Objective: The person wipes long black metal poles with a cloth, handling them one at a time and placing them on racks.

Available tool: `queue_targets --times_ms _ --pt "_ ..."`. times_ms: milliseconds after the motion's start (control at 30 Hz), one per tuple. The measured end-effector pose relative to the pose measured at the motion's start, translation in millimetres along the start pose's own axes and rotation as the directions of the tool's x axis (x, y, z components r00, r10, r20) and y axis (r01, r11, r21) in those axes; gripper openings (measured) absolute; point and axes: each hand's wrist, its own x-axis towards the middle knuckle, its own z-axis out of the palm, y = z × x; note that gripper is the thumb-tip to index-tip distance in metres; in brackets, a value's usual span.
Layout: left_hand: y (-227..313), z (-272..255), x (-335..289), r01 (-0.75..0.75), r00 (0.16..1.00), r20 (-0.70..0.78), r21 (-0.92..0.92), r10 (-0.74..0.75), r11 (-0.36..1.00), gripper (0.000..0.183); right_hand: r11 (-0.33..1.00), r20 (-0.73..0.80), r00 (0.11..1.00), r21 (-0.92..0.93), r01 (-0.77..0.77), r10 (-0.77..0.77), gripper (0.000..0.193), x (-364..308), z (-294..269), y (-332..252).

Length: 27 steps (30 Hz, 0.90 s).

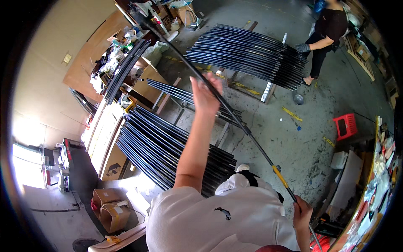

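Observation:
A long black pole (260, 150) with a yellow section (280, 176) runs diagonally across the head view, from the far upper left to the lower right. My left hand (205, 95) is raised on an outstretched arm, the pole lying across its palm between thumb and fingers; the fingers are slightly blurred. Lower down, my right hand (301, 211) is closed around the thinner part of the pole, below the yellow section. Under my left arm lies a wide row of similar black poles (161, 145), partly hidden by the arm and my white shirt.
Another row of black poles (247, 54) rests on a rack ahead; a person (329, 29) wearing a glove stands at its right end. A few poles (176, 90) lie between the rows. A red stool (345, 127) and metal bowl (298, 99) stand right. Cardboard boxes (112, 214) sit lower left.

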Motion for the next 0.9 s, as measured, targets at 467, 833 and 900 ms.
queue_targets --times_ms 467,833,900 --pt "8.4 0.4 8.3 0.164 0.986 0.04 -0.114 -0.16 0.98 0.038 0.865 0.455 0.834 0.227 -0.448 0.313 0.025 -18.1 -9.9 -24.1" --pt "-83.3 40.7 -125.2 0.337 0.936 -0.095 -0.042 -0.34 0.941 0.038 0.941 0.258 0.949 0.235 -0.245 0.183 0.035 32.1 23.0 -34.7" --pt "-90.5 35.9 -138.5 0.309 0.946 -0.095 -0.028 -0.31 0.951 0.038 0.966 0.229 0.963 0.181 -0.184 0.141 0.039 35.8 24.2 -30.6"
